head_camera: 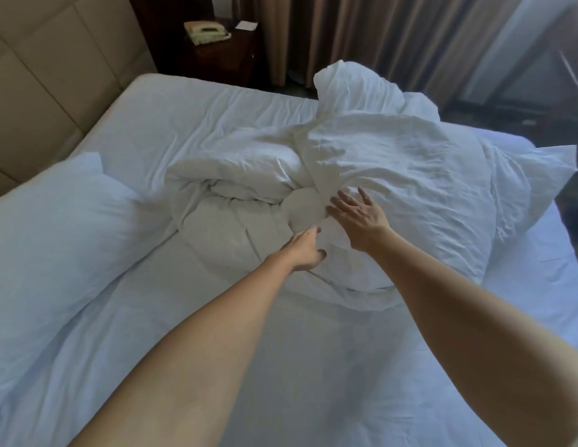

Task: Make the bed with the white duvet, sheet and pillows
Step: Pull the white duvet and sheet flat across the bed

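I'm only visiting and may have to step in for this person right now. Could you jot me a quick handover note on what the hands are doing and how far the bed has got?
Left hand: open, fingers reaching onto the bunched white duvet, holding nothing.
Right hand: open, fingers spread, over the duvet's right part.
Duvet: crumpled in a heap mid-bed.
Pillows: one pillow at the left near the headboard, another pillow at the right, partly under the duvet.
Done: the sheet covers the mattress, though wrinkled.
Left: spread and smooth the duvet, then place both pillows at the headboard.
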A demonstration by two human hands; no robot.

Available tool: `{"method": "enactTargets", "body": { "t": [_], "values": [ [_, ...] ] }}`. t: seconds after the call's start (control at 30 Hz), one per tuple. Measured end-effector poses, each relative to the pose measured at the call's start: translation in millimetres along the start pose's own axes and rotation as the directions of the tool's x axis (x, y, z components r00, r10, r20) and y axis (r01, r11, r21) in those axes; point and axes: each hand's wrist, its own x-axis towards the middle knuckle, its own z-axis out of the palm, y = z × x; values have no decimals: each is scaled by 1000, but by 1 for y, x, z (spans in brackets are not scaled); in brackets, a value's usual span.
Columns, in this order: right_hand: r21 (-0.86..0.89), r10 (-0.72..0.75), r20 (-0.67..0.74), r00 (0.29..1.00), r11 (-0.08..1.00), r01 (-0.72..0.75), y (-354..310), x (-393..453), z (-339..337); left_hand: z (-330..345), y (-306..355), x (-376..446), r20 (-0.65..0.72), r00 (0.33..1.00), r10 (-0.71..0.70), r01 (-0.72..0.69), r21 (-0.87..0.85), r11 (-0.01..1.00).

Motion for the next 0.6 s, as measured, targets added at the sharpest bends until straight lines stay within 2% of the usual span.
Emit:
{"method": "enactTargets", "body": {
  "t": [0.07, 0.13, 0.17, 0.23, 0.3, 0.4, 0.5, 0.6],
  "values": [
    [-39, 8, -14, 1000, 999, -9, -1, 9, 7, 6, 0, 18, -19, 1000, 2, -3, -51, 999],
    [16, 45, -50, 998, 999, -44, 1, 12, 15, 12, -1, 32, -32, 999, -11, 8, -106, 994],
    [73, 65, -82, 995, 996, -59, 3, 12, 20, 17, -1, 38, -29, 1000, -9, 5, -114, 993],
    [293, 104, -101, 989, 954, -70, 7, 10, 28, 25, 0, 48, -19, 999, 32, -34, -73, 997],
    [540, 100, -75, 992, 841, -44, 13, 2, 29, 33, 6, 53, -41, 994, 96, -99, -68, 993],
    [813, 172, -107, 979, 581, -14, 30, -19, 28, 43, 15, 55, -210, 964, 163, -206, -203, 957],
    [939, 273, -131, 953, 343, 31, 49, -56, 27, 46, 32, 45, -308, 935, 173, -268, -300, 916],
    [990, 378, -88, 922, 137, 38, 59, -102, 26, 55, 62, 22, -290, 937, 196, -318, -470, 823]
  ]
}}
